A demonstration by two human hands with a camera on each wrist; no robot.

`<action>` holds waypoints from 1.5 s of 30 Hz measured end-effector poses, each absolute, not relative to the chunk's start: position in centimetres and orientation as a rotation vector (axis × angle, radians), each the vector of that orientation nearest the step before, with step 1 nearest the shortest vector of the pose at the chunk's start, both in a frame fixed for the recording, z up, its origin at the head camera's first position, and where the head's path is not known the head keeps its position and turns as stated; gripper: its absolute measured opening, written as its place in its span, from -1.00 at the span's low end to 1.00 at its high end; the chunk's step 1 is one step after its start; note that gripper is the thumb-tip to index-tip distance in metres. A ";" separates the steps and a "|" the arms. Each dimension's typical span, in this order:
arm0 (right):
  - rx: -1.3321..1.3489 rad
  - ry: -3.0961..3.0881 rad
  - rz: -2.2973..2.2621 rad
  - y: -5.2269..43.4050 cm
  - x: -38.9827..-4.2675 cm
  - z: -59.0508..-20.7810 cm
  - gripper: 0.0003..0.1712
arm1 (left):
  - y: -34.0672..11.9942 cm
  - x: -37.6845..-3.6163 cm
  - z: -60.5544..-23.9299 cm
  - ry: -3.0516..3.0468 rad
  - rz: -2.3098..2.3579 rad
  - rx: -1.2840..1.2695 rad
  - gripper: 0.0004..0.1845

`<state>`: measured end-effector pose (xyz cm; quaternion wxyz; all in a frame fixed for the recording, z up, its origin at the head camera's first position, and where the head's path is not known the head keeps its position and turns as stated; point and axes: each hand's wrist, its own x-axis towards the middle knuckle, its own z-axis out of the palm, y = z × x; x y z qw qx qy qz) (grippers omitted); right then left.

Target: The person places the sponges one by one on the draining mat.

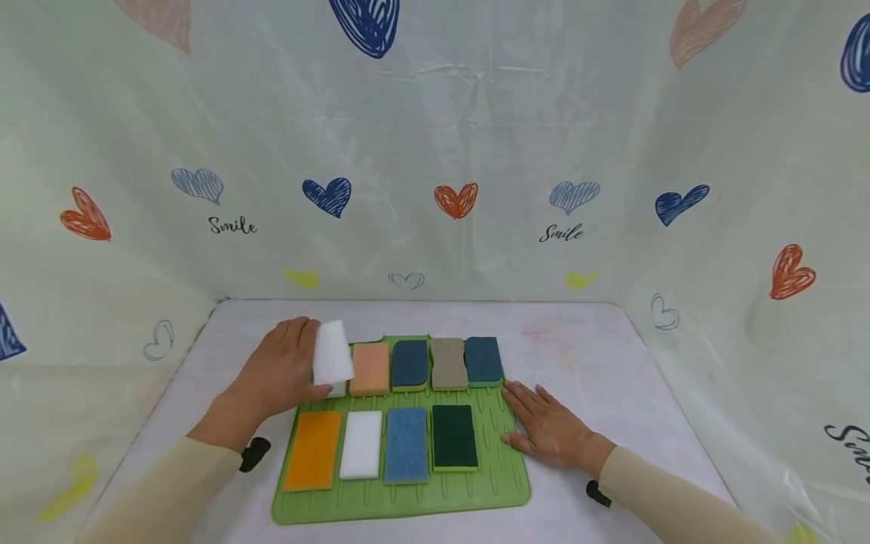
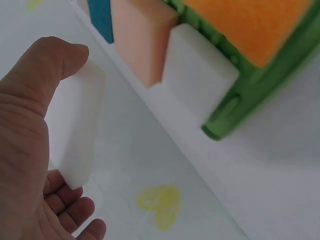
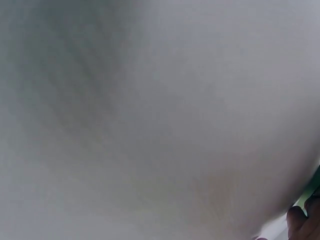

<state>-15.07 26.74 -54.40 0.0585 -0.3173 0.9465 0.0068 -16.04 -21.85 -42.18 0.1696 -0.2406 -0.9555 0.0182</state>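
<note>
Left hand pinched a white melamine sponge between thumb and fingers, holding it upright, long axis vertical, above the back-left corner of the green drying mat. Directly beneath sat a second white sponge, just beside the peach sponge. Right hand lay flat, fingers straight, on the worktop touching the mat's right edge, well apart from the held sponge.

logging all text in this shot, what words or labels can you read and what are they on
"Smile" on the heart-print backdrop sheet, left of middle.
"Smile" on the same sheet, right of middle.
Cut-off script at the right edge: only its start shows, not readable in full.
No print readable on the sponges or the green mat.
</note>
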 end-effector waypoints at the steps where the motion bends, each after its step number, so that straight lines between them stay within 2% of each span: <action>1: -0.961 2.864 0.017 26.7 -15.1 -54.3 0.03 | -21.2 -16.0 -42.1 -2.722 0.039 -0.691 0.19; 17: -1.002 2.840 -0.009 27.3 -15.7 -54.0 -0.01 | -8.7 -15.4 -43.3 -2.785 -0.223 -1.000 0.15; 28: -1.067 2.846 0.071 27.9 -15.8 -54.0 -0.11 | 0.7 -13.7 -46.3 -2.837 -0.085 -1.139 0.11; 35: -1.069 2.842 0.071 27.8 -15.8 -54.0 -0.20 | 2.6 -13.3 -48.1 -2.940 -0.053 -1.087 0.06; 45: -0.981 2.850 -0.016 27.6 -15.9 -53.6 -0.26 | 2.9 -13.2 -49.6 -3.080 -0.048 -1.027 0.12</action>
